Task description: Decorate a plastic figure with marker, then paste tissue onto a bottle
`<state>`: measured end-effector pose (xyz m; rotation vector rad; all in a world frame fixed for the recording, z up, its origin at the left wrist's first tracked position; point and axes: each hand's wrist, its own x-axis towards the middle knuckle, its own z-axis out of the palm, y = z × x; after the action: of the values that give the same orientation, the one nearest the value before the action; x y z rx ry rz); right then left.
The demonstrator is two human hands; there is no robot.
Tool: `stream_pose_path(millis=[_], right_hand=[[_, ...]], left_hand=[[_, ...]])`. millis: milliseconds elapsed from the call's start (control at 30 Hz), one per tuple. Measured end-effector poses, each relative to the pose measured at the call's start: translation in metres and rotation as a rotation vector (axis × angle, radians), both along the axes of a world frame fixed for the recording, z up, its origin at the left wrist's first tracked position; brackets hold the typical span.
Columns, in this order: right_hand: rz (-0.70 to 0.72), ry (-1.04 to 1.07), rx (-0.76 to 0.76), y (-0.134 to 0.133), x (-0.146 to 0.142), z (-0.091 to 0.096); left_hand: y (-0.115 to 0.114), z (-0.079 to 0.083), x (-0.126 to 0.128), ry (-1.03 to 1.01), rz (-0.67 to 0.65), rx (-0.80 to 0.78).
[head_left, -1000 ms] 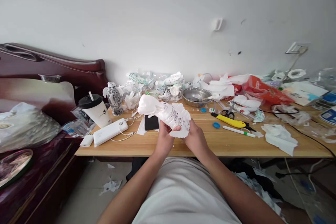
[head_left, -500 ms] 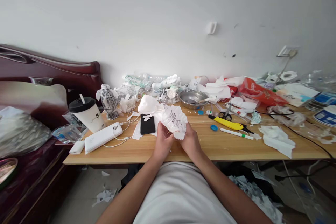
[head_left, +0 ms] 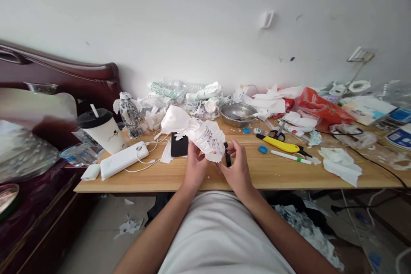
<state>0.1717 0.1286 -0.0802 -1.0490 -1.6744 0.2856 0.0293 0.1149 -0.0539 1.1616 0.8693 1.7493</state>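
Observation:
My left hand (head_left: 196, 165) is closed around the lower part of a white paper-wrapped figure (head_left: 208, 138). The figure has a rounded head at the upper left and short black pen strokes across its body. It tilts above the table. Beside its base is my right hand (head_left: 239, 169), fingers apart and curved, the thumb close to the figure's lower edge. A slim black object, like a marker (head_left: 227, 155), shows between the right fingers and the figure; I cannot tell whether it is touched. Partly behind the figure lies a black phone (head_left: 179, 147) with white scraps on it.
At left stand a lidded cup (head_left: 107, 137), a white power bank (head_left: 123, 161) with cables, and a black-streaked paper figure (head_left: 130, 113). Behind are a metal bowl (head_left: 236, 113) and crumpled paper. To the right lie a yellow cutter (head_left: 279, 143), scissors (head_left: 278, 135) and a white pen (head_left: 290, 157).
My right hand has come away from the figure's base and its fingers have spread. The black object has come into sight there. The view has shifted slightly.

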Motion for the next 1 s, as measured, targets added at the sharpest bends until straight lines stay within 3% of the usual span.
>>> stream_pose_path(millis=[233, 433, 633, 767, 900, 1000], right_hand=[[0.001, 0.003, -0.065, -0.002, -0.007, 0.007], [0.179, 0.117, -0.232, -0.005, -0.007, 0.011], [0.167, 0.184, -0.36, -0.005, 0.002, 0.014], [0.226, 0.228, -0.421, -0.005, 0.001, 0.021], [0.294, 0.278, -0.446, -0.007, -0.001, 0.027], [0.346, 0.31, -0.434, -0.007, -0.001, 0.028]], left_hand=[[-0.004, 0.001, 0.005, 0.052, -0.031, 0.015], [-0.019, 0.017, 0.015, 0.143, -0.064, -0.106], [-0.02, 0.026, 0.022, 0.25, 0.001, -0.046], [-0.018, 0.031, 0.011, 0.315, 0.017, -0.045], [-0.016, 0.04, -0.01, 0.596, 0.185, -0.036], [-0.013, 0.045, -0.025, 0.688, 0.279, -0.028]])
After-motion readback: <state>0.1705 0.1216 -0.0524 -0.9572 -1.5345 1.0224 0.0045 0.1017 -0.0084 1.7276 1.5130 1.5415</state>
